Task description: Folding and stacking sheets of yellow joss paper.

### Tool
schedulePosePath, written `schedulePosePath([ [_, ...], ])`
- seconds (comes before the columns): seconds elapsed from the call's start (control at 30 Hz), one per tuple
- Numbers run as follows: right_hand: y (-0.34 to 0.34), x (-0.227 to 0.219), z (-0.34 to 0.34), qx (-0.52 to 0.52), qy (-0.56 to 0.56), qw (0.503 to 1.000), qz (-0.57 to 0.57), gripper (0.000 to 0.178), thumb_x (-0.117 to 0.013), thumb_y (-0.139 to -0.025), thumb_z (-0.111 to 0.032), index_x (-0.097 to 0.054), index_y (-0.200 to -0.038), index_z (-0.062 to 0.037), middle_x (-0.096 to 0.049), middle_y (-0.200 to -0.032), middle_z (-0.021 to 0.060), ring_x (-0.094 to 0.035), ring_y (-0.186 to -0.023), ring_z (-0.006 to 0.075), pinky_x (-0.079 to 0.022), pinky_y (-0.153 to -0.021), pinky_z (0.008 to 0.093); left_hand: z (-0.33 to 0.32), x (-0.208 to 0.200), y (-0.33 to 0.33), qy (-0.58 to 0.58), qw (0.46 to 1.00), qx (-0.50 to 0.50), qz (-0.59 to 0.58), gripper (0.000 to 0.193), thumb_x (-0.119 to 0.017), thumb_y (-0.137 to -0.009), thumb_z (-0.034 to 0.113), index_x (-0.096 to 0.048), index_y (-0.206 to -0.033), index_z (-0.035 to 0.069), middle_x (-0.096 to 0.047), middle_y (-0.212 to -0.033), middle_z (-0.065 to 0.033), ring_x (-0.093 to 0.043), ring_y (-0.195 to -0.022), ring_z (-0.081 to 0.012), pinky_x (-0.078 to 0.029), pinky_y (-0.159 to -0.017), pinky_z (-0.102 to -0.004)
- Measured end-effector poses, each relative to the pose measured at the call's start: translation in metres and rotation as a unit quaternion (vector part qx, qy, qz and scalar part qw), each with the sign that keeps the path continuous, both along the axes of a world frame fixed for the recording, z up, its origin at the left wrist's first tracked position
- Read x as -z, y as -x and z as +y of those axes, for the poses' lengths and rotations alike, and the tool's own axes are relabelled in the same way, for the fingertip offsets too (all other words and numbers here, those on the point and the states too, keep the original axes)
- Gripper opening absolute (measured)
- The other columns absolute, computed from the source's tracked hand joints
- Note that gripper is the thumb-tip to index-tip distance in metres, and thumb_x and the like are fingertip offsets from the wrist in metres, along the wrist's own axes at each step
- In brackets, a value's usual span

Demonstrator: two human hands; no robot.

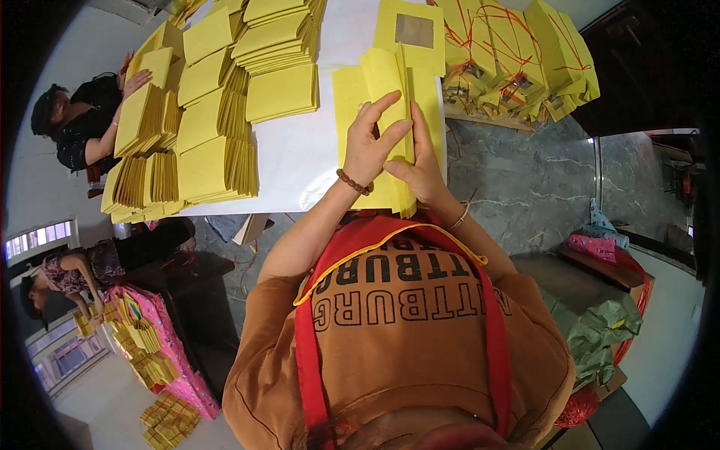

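Note:
A narrow length of folded yellow paper (386,71) stands between my hands at the table's near edge. My left hand (369,142) holds its left side, with fingers stretched up along it and the thumb across its front. My right hand (424,166) is on its right side, fingers along the edge and thumb lying over the lower part. Under it lies a flat yellow sheet (345,94), mostly covered by my hands and the folded paper. Just beyond is a yellow piece with a grey window (385,28).
Stacks of folded yellow paper (282,91) fill the white table's (300,161) left side. Bundles tied with red cord (499,49) stand at the far right. One person (82,120) touches the stacks at left; another (71,274) works at a pink-covered table (169,337).

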State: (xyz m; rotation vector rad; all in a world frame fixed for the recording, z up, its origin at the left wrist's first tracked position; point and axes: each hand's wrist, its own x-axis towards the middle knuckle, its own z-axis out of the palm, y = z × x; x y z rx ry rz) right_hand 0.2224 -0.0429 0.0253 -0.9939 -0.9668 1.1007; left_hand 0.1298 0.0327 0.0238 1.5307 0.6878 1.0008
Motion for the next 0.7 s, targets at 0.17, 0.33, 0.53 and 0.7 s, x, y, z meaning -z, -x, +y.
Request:
schedulePosePath([
  [0.17,0.0,0.001,0.0,-0.005,-0.004,0.999,0.031,0.1,-0.069,-0.071,-0.014,0.003,-0.139,0.0,-0.02,-0.139,0.0147,-0.026,-0.127,0.0208,-0.028,-0.101,0.0304,0.002,0.003,-0.002,-0.005,0.999,0.006,-0.038,0.04,-0.063,-0.079,0.012,-0.053,-0.116,0.003,-0.051,-0.087,-0.0041,-0.045,-0.074,-0.011,-0.037,-0.064,-0.0218],
  [0.33,0.001,0.0,0.0,-0.013,-0.015,0.996,0.087,0.097,-0.067,-0.073,-0.014,0.003,-0.139,0.0006,-0.021,-0.139,0.014,-0.028,-0.126,0.0201,-0.029,-0.1,0.0302,0.002,0.012,0.001,0.077,0.997,0.005,-0.03,0.03,-0.06,-0.081,0.011,-0.055,-0.11,0.002,-0.049,-0.083,-0.0007,-0.041,-0.066,-0.0059,-0.035,-0.058,-0.0198],
  [0.53,0.001,0.001,0.0,-0.017,-0.022,0.997,0.077,0.096,-0.067,-0.073,-0.014,0.003,-0.138,0.0014,-0.022,-0.139,0.0145,-0.028,-0.126,0.0204,-0.029,-0.1,0.0301,-0.005,0.002,0.0,0.13,0.991,-0.008,-0.038,0.014,-0.051,-0.082,0.004,-0.054,-0.096,0.002,-0.049,-0.083,-0.0001,-0.04,-0.066,-0.0044,-0.034,-0.057,-0.0195],
  [0.7,-0.001,0.008,0.001,0.009,-0.008,1.0,-0.016,0.102,-0.071,-0.069,-0.019,0.001,-0.138,0.002,-0.017,-0.141,0.0169,-0.02,-0.13,0.0229,-0.022,-0.104,0.0317,0.0,-0.002,0.002,0.013,1.0,-0.012,0.018,0.03,-0.052,-0.081,0.003,-0.054,-0.111,0.001,-0.054,-0.091,-0.003,-0.045,-0.076,-0.0093,-0.037,-0.065,-0.0221],
])
